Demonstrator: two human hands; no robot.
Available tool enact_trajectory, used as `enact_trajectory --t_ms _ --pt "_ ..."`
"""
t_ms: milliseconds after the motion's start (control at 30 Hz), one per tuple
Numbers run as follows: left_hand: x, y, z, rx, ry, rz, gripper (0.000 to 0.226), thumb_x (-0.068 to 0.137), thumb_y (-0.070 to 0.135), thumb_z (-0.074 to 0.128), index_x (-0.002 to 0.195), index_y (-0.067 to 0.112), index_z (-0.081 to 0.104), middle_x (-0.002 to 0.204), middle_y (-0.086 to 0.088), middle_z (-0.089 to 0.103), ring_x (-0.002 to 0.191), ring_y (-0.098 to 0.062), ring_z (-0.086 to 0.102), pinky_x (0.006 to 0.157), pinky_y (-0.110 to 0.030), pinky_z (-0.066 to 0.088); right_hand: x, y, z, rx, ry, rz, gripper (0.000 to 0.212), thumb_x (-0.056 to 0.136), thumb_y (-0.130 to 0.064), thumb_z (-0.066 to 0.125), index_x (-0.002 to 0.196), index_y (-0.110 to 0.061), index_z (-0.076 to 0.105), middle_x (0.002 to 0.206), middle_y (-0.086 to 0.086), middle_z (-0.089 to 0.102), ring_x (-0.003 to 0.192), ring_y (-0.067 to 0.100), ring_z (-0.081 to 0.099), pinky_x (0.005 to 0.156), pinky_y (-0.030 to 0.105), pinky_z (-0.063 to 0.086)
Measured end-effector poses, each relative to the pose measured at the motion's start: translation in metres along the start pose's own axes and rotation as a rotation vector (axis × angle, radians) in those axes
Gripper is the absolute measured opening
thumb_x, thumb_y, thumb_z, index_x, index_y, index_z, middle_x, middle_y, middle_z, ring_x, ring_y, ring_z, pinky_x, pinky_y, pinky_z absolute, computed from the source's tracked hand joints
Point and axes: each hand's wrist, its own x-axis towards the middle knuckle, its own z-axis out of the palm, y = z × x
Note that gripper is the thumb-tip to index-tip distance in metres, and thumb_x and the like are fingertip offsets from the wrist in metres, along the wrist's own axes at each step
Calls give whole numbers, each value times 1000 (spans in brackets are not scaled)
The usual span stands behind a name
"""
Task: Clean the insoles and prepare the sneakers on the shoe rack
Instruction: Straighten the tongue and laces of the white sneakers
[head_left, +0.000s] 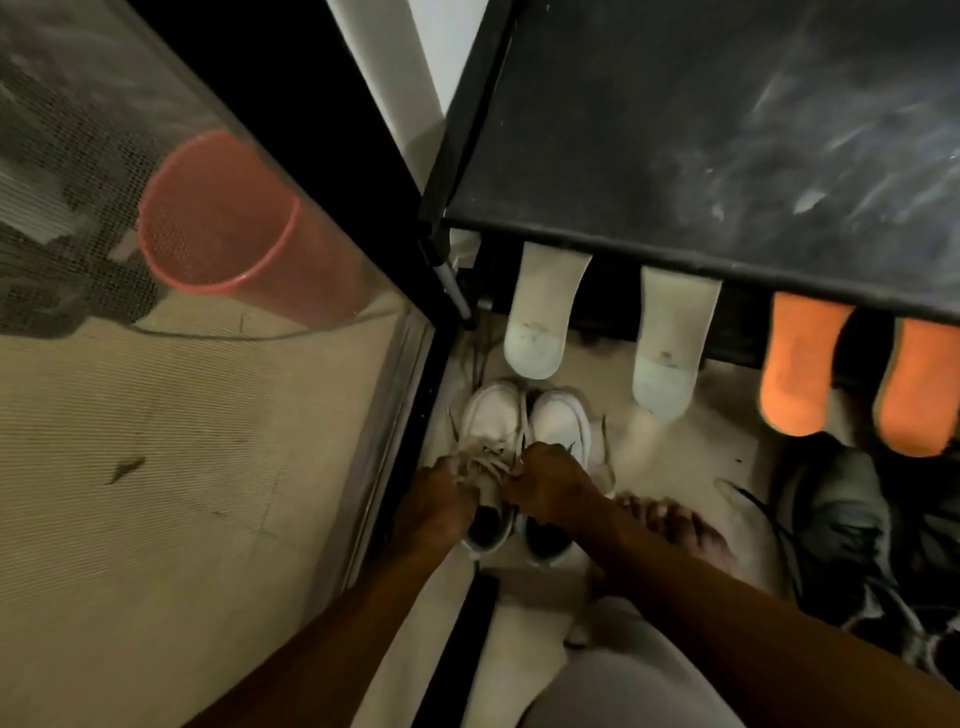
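On the pale floor (675, 467) by a mesh door (156, 467) stand the white sneakers (558, 421), left hand (431, 501) and right hand (550, 483) pinching the laces (491, 457) with curled fingers (530, 460). Insoles (540, 312) lean against the shoe rack (675, 130).

I see the white sneakers (524, 426) standing side by side on the floor (670, 467), toes toward twelve o'clock. My left hand (434, 501) and right hand (545, 483) each pinch the laces (488, 457) of the left-side shoe. From the pair, two white insoles (540, 317) jut out from under the dark shoe rack (727, 130) at twelve to one o'clock, and two orange insoles (800, 364) at two. A grey sneaker (836, 514) lies at three, a bare foot (675, 525) at four, and a red bucket (223, 218) behind mesh (104, 156) at ten.
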Motion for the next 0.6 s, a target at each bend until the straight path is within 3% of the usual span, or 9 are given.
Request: enact_trajectory --t_ms 133,233,433,600 --pt "5 -1 7 64 63 34 29 98 43 55 115 26 70 109 -4 72 95 -27 69 73 -28 51 9 -4 5 -226 -4 -30 47 91 -36 69 125 -5 57 128 16 58 116 33 59 88 34 47" --pt "2 -4 7 95 99 43 28 99 40 53 105 22 74 103 -5 73 91 -26 70 73 -30 56 10 -9 8 -329 7 -59 46 94 -36 66 129 -8 54 132 14 57 119 32 59 95 37 49" --pt "-21 0 -23 97 109 -43 28 96 39 57 105 17 72 106 -7 71 94 -28 69 79 -36 59 0 -35 -11 -288 -94 -42 58 91 -39 69 134 -4 52 136 16 55 122 31 57 93 34 49" --pt "-53 11 -72 118 50 -27 29 95 43 59 97 18 73 99 -4 72 85 -23 68 66 -27 48 -28 -72 -52 -318 -157 -111 69 93 -43 68 144 -2 45 147 20 49 133 33 50 104 35 43"
